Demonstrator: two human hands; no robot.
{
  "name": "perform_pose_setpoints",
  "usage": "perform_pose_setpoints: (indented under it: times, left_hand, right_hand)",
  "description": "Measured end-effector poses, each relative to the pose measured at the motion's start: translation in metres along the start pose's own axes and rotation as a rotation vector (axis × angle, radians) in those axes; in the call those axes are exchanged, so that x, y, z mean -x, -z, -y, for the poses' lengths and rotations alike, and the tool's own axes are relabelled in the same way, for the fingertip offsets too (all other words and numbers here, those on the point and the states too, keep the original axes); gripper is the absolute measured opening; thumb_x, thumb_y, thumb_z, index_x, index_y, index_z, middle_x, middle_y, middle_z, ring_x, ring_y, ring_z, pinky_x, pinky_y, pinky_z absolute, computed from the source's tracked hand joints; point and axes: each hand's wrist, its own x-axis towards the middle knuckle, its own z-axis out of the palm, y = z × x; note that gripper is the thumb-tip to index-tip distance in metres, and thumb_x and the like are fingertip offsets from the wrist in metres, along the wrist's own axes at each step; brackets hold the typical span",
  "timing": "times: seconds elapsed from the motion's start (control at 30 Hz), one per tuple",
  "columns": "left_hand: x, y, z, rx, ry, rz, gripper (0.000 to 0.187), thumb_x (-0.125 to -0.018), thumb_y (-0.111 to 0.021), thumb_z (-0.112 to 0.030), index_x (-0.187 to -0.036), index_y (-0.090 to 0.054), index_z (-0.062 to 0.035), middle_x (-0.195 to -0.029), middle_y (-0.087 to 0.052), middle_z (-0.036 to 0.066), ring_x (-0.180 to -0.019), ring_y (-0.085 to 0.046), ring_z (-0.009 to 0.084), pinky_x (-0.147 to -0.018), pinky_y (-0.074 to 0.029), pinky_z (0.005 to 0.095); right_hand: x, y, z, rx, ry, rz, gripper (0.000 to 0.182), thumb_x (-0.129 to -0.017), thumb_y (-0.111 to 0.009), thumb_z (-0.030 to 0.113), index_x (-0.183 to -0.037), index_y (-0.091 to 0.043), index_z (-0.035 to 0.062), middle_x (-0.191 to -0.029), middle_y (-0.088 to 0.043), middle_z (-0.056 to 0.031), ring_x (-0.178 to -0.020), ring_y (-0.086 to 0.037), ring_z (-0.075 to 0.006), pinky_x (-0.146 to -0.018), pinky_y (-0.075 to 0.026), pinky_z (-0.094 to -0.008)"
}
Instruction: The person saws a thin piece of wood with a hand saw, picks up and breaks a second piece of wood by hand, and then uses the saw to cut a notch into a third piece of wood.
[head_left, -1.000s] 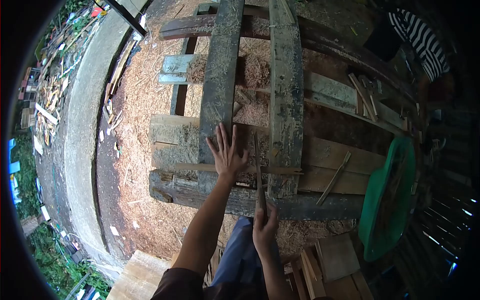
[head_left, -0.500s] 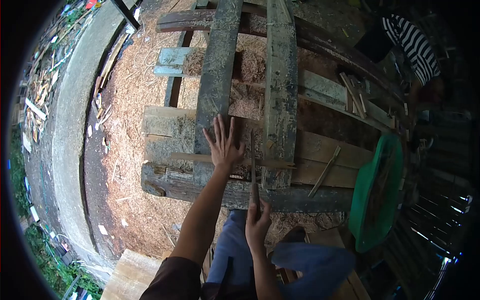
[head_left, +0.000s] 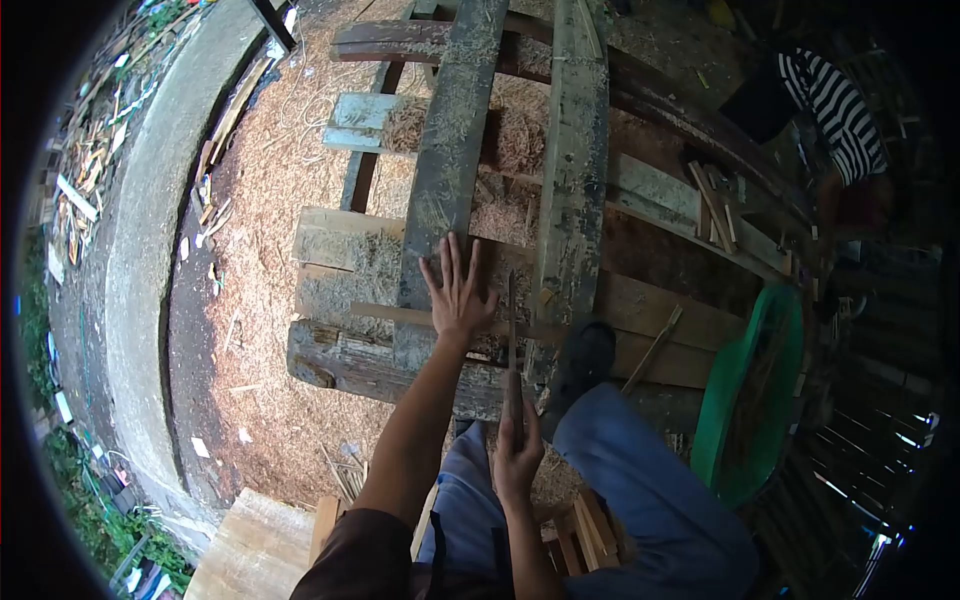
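Note:
My left hand [head_left: 461, 300] lies flat with spread fingers on a dark plank [head_left: 455, 140], its heel over a thin wooden strip [head_left: 385, 312]. That strip runs crosswise over two thick planks. In my right hand [head_left: 517, 455] is what looks like a handsaw [head_left: 514, 350], its narrow blade pointing away from me and crossing the strip just right of my left hand. The blade shows nearly edge-on, so its teeth cannot be made out. My dark shoe [head_left: 585, 358] is at the strip's right end, which it partly hides.
A green plastic basin [head_left: 718, 415] stands at the right. A loose stick [head_left: 652, 348] lies on the boards beside my shoe. Wood shavings [head_left: 265, 300] cover the ground at left, bounded by a concrete kerb [head_left: 140, 250]. Another person in a striped shirt [head_left: 835, 105] bends at upper right.
My right leg has lifted from below, and the shoe is now over the strip's right end. Both hands keep their places on the plank and saw; the whole view has shifted slightly.

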Motion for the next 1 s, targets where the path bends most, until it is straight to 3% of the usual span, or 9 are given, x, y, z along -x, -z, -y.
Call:
perform_pose_setpoints:
  times: [0.07, 0.13, 0.23, 0.33, 0.47, 0.53, 0.73, 0.93, 1.0]
  left_hand:
    - [-0.006, 0.002, -0.001, -0.005, 0.008, -0.004, 0.102, -0.088, -0.062, -0.055, -0.171, -0.013, -0.0201, -0.177, -0.004, 0.021, -0.165, -0.002, 0.0349, -0.128, 0.005, 0.0664]
    - [-0.004, 0.002, -0.001, 0.006, 0.001, 0.034, 0.1, -0.089, -0.061, -0.052, -0.171, -0.014, -0.0201, -0.177, -0.004, 0.021, -0.165, -0.002, 0.0351, -0.128, 0.005, 0.067]
    - [-0.003, -0.002, -0.002, 0.012, 0.007, -0.026, 0.097, -0.091, -0.06, -0.05, -0.171, -0.014, -0.0202, -0.177, -0.004, 0.021, -0.165, -0.002, 0.0351, -0.128, 0.005, 0.0667]
    - [-0.004, -0.004, -0.002, -0.005, 0.015, -0.014, 0.096, -0.092, -0.059, -0.049, -0.171, -0.014, -0.0202, -0.177, -0.004, 0.021, -0.165, -0.002, 0.0352, -0.128, 0.005, 0.0661]
    - [-0.001, -0.004, -0.001, -0.013, 0.02, -0.015, 0.095, -0.092, -0.059, -0.049, -0.171, -0.014, -0.0197, -0.177, -0.004, 0.021, -0.165, -0.002, 0.0351, -0.128, 0.004, 0.0656]
    - [-0.003, -0.002, -0.002, -0.006, 0.007, -0.027, 0.095, -0.092, -0.058, -0.048, -0.171, -0.014, -0.0188, -0.177, -0.004, 0.021, -0.165, -0.002, 0.0351, -0.128, 0.004, 0.0656]
    - [-0.001, -0.002, -0.002, 0.002, 0.006, -0.052, 0.095, -0.092, -0.059, -0.048, -0.171, -0.015, -0.0186, -0.177, -0.005, 0.02, -0.165, -0.002, 0.035, -0.129, 0.004, 0.0645]
    - [-0.003, 0.0, -0.003, -0.05, 0.026, 0.018, 0.097, -0.092, -0.058, -0.054, -0.171, -0.011, -0.0199, -0.177, -0.004, 0.019, -0.165, -0.003, 0.0344, -0.129, 0.003, 0.0652]
    - [-0.004, -0.005, -0.001, -0.037, 0.018, -0.022, 0.098, -0.092, -0.058, -0.054, -0.171, -0.011, -0.0203, -0.177, -0.004, 0.019, -0.165, -0.003, 0.0344, -0.129, 0.003, 0.0652]
  right_hand:
    - [-0.009, 0.0, -0.005, -0.03, 0.044, -0.026, 0.049, -0.109, -0.063, 0.029, -0.145, -0.056, -0.0036, -0.11, -0.07, -0.0128, -0.09, -0.066, -0.0172, -0.078, -0.053, -0.033]
    - [-0.026, -0.003, -0.021, 0.061, 0.143, -0.035, 0.047, -0.11, -0.061, 0.028, -0.147, -0.052, 0.0012, -0.088, -0.06, 0.0009, -0.065, -0.053, -0.0047, -0.053, -0.043, -0.0231]
    - [-0.037, -0.001, -0.009, -0.044, -0.06, 0.007, 0.043, -0.11, -0.061, 0.027, -0.144, -0.052, 0.0022, -0.088, -0.06, -0.0009, -0.065, -0.054, -0.0045, -0.052, -0.042, -0.0236]
    - [-0.005, 0.013, -0.026, 0.025, 0.058, -0.003, 0.04, -0.11, -0.06, 0.027, -0.142, -0.052, 0.0033, -0.089, -0.06, -0.0019, -0.065, -0.054, -0.0048, -0.052, -0.042, -0.0236]
    - [0.005, 0.001, -0.001, -0.012, -0.022, -0.02, 0.04, -0.11, -0.059, 0.027, -0.142, -0.052, 0.0043, -0.09, -0.061, -0.0021, -0.065, -0.053, -0.0047, -0.052, -0.042, -0.0237]
    - [0.012, -0.001, 0.004, 0.003, -0.061, -0.035, 0.042, -0.11, -0.061, 0.026, -0.139, -0.057, -0.0032, -0.12, -0.068, -0.016, -0.101, -0.068, -0.0179, -0.085, -0.054, -0.0333]
    - [-0.023, -0.001, -0.001, 0.009, -0.029, -0.009, 0.041, -0.11, -0.06, 0.024, -0.14, -0.056, -0.0032, -0.111, -0.068, -0.0134, -0.094, -0.066, -0.0149, -0.081, -0.054, -0.0316]
    - [0.023, 0.012, 0.001, -0.076, -0.073, -0.04, 0.043, -0.11, -0.06, 0.029, -0.137, -0.059, -0.004, -0.107, -0.069, -0.0138, -0.088, -0.067, -0.0179, -0.075, -0.053, -0.0356]
    - [-0.024, 0.004, -0.004, -0.027, -0.071, -0.004, 0.043, -0.11, -0.06, 0.029, -0.137, -0.058, -0.0045, -0.11, -0.07, -0.0152, -0.091, -0.068, -0.02, -0.078, -0.054, -0.0365]
